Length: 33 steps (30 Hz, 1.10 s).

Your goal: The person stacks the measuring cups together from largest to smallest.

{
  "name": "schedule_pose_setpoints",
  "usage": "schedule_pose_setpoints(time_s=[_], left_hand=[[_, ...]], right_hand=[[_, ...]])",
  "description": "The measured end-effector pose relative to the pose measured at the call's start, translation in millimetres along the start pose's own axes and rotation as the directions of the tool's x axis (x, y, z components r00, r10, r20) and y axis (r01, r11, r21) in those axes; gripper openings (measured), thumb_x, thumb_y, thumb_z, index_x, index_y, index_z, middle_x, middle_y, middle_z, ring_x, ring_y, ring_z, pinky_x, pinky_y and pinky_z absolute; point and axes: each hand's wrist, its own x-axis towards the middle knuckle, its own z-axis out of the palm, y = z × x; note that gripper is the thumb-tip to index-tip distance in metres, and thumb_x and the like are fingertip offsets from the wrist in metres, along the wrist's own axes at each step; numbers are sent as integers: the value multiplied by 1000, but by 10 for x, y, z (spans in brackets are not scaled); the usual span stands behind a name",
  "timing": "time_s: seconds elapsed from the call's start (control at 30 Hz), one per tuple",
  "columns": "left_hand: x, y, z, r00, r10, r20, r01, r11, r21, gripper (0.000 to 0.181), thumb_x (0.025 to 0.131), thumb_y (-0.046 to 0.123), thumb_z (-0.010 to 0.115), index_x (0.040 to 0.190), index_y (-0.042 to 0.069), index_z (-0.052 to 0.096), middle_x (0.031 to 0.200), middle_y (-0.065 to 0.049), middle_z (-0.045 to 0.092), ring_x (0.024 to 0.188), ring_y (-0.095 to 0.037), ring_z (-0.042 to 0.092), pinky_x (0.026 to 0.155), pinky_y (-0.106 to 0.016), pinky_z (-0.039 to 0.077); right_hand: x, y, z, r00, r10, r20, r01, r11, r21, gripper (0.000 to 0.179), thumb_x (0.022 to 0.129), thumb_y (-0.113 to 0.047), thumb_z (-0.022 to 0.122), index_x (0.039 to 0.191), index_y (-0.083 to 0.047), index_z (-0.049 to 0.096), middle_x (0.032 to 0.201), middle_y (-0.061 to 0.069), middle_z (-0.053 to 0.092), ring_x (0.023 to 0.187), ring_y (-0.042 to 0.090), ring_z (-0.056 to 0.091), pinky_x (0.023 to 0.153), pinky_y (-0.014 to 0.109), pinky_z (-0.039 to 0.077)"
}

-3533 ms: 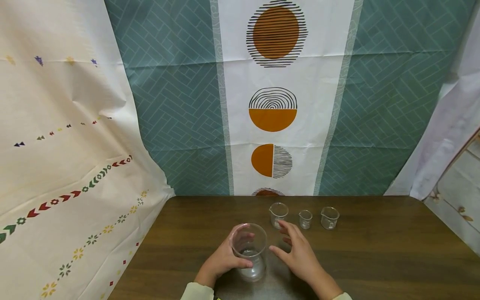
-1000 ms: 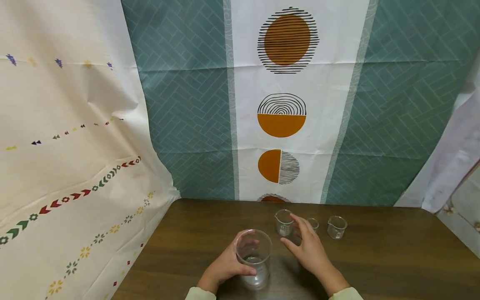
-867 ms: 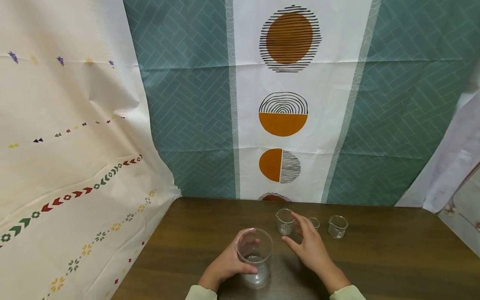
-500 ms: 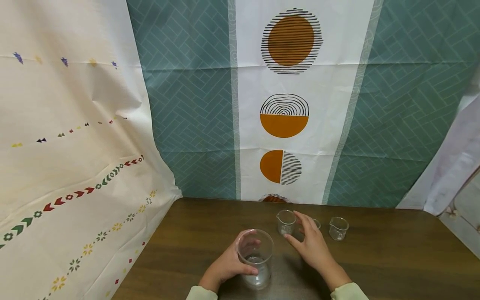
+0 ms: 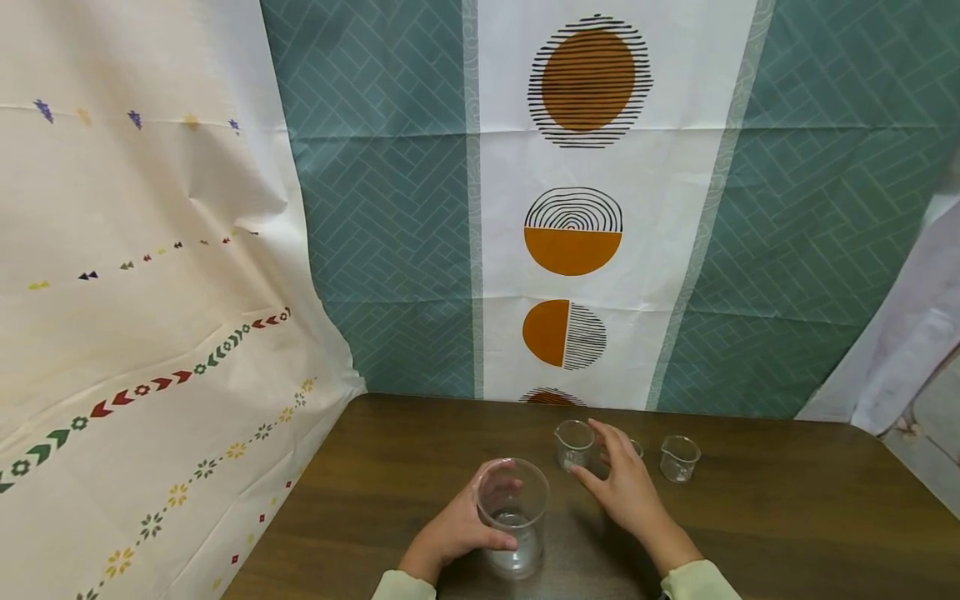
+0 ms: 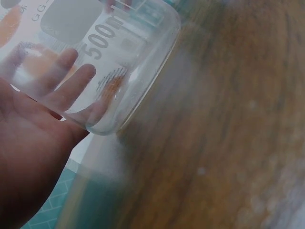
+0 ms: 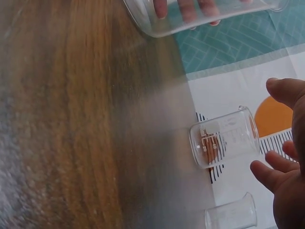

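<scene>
My left hand grips a large clear glass beaker, upright on the table, thumb on the near side and fingers round the back. The left wrist view shows its "500m" print. My right hand is raised with thumb and fingers spread, just right of a small spouted glass beaker. In the right wrist view a gap shows between the fingers and that small beaker. The smallest beaker is mostly hidden behind my right hand. Another small beaker stands farther right.
The dark wooden table has its back edge just behind the small beakers. A patterned teal and white cloth hangs there. Cream cloth drapes along the left side, pale cloth along the right.
My right hand has moved forward from beside the large beaker to the right of the small spouted one, now covering most of the smallest beaker. My left hand keeps its grip. The head view has shifted slightly.
</scene>
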Motion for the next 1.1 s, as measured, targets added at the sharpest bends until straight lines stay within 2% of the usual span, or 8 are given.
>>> schedule_pose_setpoints(time_s=[0.17, 0.4, 0.63, 0.8, 0.97, 1.1], left_hand=[[2, -2, -3, 1000, 3, -1, -3, 1000, -5, 93, 73, 16, 86, 146, 16, 28, 142, -30, 41, 135, -47, 38, 109, -32, 39], [8, -14, -4, 1000, 11, 4, -11, 1000, -1, 96, 72, 16, 86, 146, 9, 25, 142, -33, 39, 135, -47, 37, 109, -32, 38], [2, -10, -3, 1000, -3, -4, 3, 1000, 13, 94, 72, 17, 86, 145, 16, 28, 142, -32, 41, 135, -43, 40, 109, -36, 39], [-3, -7, 12, 1000, -3, 4, 3, 1000, 0, 96, 72, 17, 86, 147, 11, 25, 142, -33, 39, 135, -46, 38, 109, -37, 38], [2, -15, 20, 1000, -5, -2, 5, 1000, -19, 95, 72, 17, 86, 146, 15, 26, 143, -33, 39, 135, -47, 38, 110, -37, 38], [0, -21, 19, 1000, 21, -2, -21, 999, -29, 95, 72, 16, 86, 146, 16, 27, 142, -34, 38, 134, -48, 37, 111, -37, 37]], right_hand=[[20, 18, 13, 1000, -9, 0, 9, 1000, -3, 74, 78, -20, 82, 140, -9, 43, 135, 18, 48, 116, 36, 56, 88, 45, 53], [44, 23, 12, 1000, 0, 8, 0, 1000, -16, 75, 78, -23, 81, 141, -9, 43, 135, 18, 48, 116, 36, 56, 87, 45, 53], [62, 24, 13, 999, 15, 30, -15, 1000, -4, 74, 79, -21, 81, 142, -10, 42, 135, 19, 47, 116, 38, 56, 88, 47, 53], [62, 46, 25, 999, 20, 39, -19, 1000, -13, 75, 79, -20, 80, 142, -9, 41, 136, 19, 47, 116, 37, 56, 89, 46, 53], [84, 66, 30, 999, 22, 46, -21, 1000, -18, 75, 80, -22, 80, 143, -10, 40, 138, 19, 45, 117, 38, 56, 89, 47, 53], [103, 78, 33, 998, 29, 54, -27, 999, -29, 76, 81, -25, 79, 144, -10, 39, 139, 19, 44, 114, 39, 59, 88, 47, 53]])
